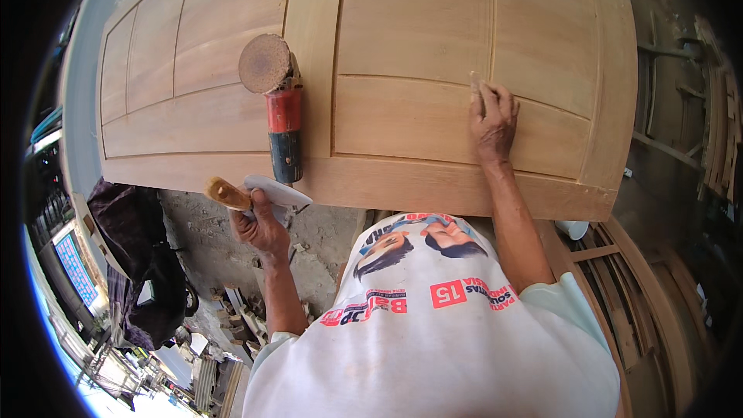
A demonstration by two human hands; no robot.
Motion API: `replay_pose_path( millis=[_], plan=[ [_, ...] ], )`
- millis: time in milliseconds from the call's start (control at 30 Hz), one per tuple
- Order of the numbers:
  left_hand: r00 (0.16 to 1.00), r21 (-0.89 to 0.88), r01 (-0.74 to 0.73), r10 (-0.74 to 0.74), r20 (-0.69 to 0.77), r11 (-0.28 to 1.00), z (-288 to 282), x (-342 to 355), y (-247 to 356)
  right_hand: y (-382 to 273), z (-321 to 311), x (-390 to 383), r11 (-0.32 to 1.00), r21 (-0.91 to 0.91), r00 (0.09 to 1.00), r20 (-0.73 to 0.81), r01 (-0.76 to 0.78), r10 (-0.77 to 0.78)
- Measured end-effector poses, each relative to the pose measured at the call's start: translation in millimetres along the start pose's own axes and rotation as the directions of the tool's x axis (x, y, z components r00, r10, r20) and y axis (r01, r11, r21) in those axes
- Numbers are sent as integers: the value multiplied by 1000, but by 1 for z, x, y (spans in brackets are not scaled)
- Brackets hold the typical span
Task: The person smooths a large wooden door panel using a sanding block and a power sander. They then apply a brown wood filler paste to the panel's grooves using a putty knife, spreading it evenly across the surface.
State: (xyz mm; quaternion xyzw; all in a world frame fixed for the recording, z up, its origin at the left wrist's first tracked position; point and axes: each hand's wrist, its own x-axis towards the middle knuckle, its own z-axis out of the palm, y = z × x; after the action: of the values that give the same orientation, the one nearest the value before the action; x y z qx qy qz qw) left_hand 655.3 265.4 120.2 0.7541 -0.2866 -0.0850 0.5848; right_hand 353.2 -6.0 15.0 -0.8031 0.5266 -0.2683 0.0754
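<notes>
A panelled wooden door (418,120) lies flat in front of me. Below its near edge, my left hand (263,228) is closed round a putty knife (228,194) with a wooden handle and a broad pale blade. My right hand (496,122) is over the right half of the door, its fingers pinching a small pale strip (474,80). The strip's tip is by the groove between two panels; its kind is unclear. An angle grinder (284,120), red and dark with a worn brown disc on top, rests on the door beyond my left hand.
Wooden frames (619,263) stand low at the right. Dark cloth (135,255) hangs over something at the left. Wood offcuts (236,313) litter the concrete floor (205,224) below the door's edge. A white container (573,229) sits under the door's right corner.
</notes>
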Motion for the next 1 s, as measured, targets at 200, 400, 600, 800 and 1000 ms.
replay_pose_path(
  millis=[200, 400, 600, 800, 1000],
  plan=[
    [931, -156, 223, -257, -259, 962, -62, 45, -65, -85, 48, -4, 1000, 14, 1000, -5, 2, -2],
    [937, 73, 301, -280, -211, 951, -61, 30, -134, -98, 50, 3, 993, 87, 988, 130, 77, -88],
    [938, 69, 305, -287, -193, 950, -65, 38, -152, -90, 61, 20, 990, -73, 990, -82, -122, 116],
    [947, 97, 308, -295, -130, 946, -64, 47, -151, -112, 45, -22, 988, 147, 992, 112, 46, -63],
    [955, 104, 296, -291, -64, 950, -66, 51, -155, 63, -26, -22, 831, -229, 860, -197, -507, 471]
  ],
)
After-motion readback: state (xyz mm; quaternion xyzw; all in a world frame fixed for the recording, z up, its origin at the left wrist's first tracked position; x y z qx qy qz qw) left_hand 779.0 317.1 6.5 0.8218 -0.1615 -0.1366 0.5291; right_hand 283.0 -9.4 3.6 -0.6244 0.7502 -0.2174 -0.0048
